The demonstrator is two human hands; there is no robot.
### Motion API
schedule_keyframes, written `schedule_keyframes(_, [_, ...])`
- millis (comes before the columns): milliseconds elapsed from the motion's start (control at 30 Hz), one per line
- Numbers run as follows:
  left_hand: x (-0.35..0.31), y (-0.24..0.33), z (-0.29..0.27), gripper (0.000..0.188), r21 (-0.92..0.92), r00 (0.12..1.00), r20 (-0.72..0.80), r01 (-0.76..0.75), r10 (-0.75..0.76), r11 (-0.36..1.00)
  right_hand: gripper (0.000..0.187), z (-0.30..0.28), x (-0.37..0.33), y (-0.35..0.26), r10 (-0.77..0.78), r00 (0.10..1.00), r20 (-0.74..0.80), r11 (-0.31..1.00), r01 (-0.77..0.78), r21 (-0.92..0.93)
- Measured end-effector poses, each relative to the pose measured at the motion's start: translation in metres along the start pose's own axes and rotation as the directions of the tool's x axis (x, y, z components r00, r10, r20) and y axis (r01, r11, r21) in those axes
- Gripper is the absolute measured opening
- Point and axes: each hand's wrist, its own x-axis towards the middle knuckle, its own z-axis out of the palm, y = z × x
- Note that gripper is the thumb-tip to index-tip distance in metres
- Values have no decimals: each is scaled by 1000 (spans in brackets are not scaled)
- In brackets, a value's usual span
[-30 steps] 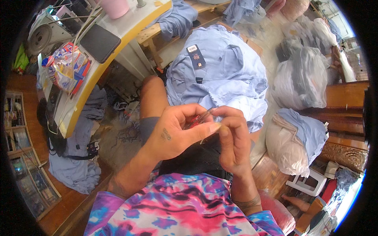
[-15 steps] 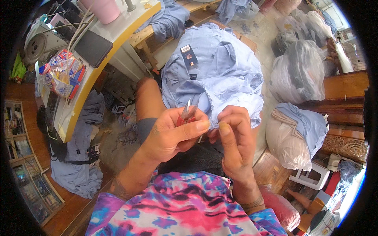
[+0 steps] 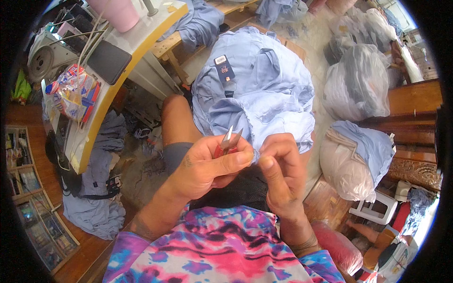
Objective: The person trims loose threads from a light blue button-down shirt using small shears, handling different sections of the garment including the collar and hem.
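1. My left hand (image 3: 207, 165) is curled around a small pair of thread snips (image 3: 227, 141) with a red grip; the thin metal blades stick up past my knuckles, slightly parted.
2. My right hand (image 3: 278, 172) has thumb and forefinger pinched shut on an edge of the light blue shirt (image 3: 264, 94), just beside the blades.
3. The shirt lies in a soft, crumpled heap over my lap, a dark tag (image 3: 225, 68) showing near its collar.
4. My bare knee (image 3: 177, 120) sticks out from under the cloth to the left.
5. Farther left is a curved, yellow-edged table (image 3: 137, 52) with a flat dark tablet (image 3: 108, 61) and a crinkly plastic bag of coloured bits (image 3: 73, 92).
6. On the right stand bulging clear plastic sacks (image 3: 356, 85) of fabric, glossy and wrinkled, and a carved wooden bench (image 3: 415, 137).
7. More blue cloth (image 3: 94, 212) slumps on the wood floor at lower left.
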Motion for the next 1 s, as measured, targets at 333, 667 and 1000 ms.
schedule_keyframes(333, [-2, 15, 2, 24, 313, 998, -38, -33, 47, 949, 8, 6, -9, -7, 166, 983, -78, 970, -149, 193])
schedule_keyframes(667, [-9, 25, -1, 25, 337, 981, -88, -131, 170, 932, 15, 8, 4, 8, 286, 952, 106, 812, -300, 501])
schedule_keyframes(1000, [-15, 1, -4, 22, 680, 899, -188, -172, 396, 713, 19, 19, 10, 3, 464, 883, -71, 837, -411, 361])
